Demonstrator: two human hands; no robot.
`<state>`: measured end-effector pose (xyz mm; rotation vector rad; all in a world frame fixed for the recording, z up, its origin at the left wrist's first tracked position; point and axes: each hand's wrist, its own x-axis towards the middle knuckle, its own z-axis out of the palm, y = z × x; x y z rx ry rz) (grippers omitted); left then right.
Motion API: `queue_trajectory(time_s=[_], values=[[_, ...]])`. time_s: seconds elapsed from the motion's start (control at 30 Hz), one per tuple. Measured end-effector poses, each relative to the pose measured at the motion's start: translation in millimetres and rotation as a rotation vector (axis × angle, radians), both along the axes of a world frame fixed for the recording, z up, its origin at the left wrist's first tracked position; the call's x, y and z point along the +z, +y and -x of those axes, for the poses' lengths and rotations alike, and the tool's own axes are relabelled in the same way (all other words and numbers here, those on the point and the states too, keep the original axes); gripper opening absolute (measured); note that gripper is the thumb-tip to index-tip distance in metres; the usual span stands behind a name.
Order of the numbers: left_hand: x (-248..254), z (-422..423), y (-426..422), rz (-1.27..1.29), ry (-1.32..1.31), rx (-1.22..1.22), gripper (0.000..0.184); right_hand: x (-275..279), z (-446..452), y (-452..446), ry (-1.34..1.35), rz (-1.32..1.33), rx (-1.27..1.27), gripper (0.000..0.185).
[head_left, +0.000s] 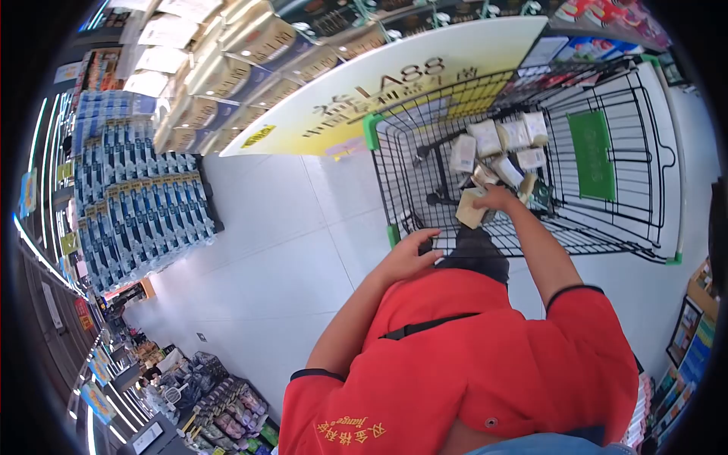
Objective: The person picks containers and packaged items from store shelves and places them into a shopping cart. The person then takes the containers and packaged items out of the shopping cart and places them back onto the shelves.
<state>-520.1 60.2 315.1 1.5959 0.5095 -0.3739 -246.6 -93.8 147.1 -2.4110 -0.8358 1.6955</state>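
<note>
My right hand [498,199] reaches down into a wire shopping cart [409,136], its fingers closed on a pale yellow pack [471,209] near the cart's near side. Several small white packs [486,139] lie loosely heaped beyond that hand, at the cart's bottom. A dark green pack [541,195] lies just right of the hand. My left hand [413,254] is at the cart's near left corner, fingers curled over the black rim; part of its grip is hidden.
A curved white and yellow sign [326,114] stands along the cart's far side, before shelves of beige packs [250,76]. Blue-wrapped packs [144,205] are stacked at the left. Shelves of goods [227,409] stand at lower left. The floor [288,227] is pale tile.
</note>
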Motion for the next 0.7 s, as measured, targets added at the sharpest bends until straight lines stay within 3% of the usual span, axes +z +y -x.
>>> queue_trajectory(time_s=[0.07,0.13,0.17,0.23,0.27,0.3,0.33,0.37,0.4,0.43,0.5,0.6,0.7], values=[[18,-12,9,-0.07,-0.023,0.017,0.068,66,-4,23,-0.005,-0.084,-0.008,0.105],[43,-26,11,-0.471,-0.201,0.078,0.087,158,10,59,-0.136,-0.264,-0.099,0.099],[54,-35,12,-0.486,-0.211,0.087,0.087,192,22,74,-0.24,-0.378,-0.068,0.096],[75,-52,15,-0.78,-0.392,0.327,0.101,260,46,107,-0.341,-0.555,-0.02,0.09],[85,-56,22,-0.783,-0.402,0.333,0.101,287,59,120,-0.337,-0.614,-0.006,0.089],[94,-61,36,-0.837,-0.395,0.497,0.101,297,68,131,-0.347,-0.613,0.0,0.089],[102,-65,50,-0.882,-0.383,0.658,0.101,304,76,138,-0.435,-0.897,-0.006,0.088],[111,-64,65,-0.491,-0.553,0.878,0.098,310,82,144,-0.519,-1.177,-0.012,0.088],[131,-57,74,-0.385,-0.442,0.992,0.089,318,88,150,-0.322,-1.233,-0.201,0.088],[136,-45,94,0.046,-0.472,1.0,0.076,328,90,158,-0.121,-1.28,-0.388,0.088],[147,-28,106,0.408,-0.677,1.028,0.065,326,96,170,-0.193,-1.295,-0.37,0.091],[150,-17,115,0.399,-0.725,0.997,0.059,312,115,194,0.498,-1.265,-0.536,0.095],[147,-8,121,0.45,-0.736,0.987,0.058,322,133,208,0.597,-1.29,-0.628,0.096]])
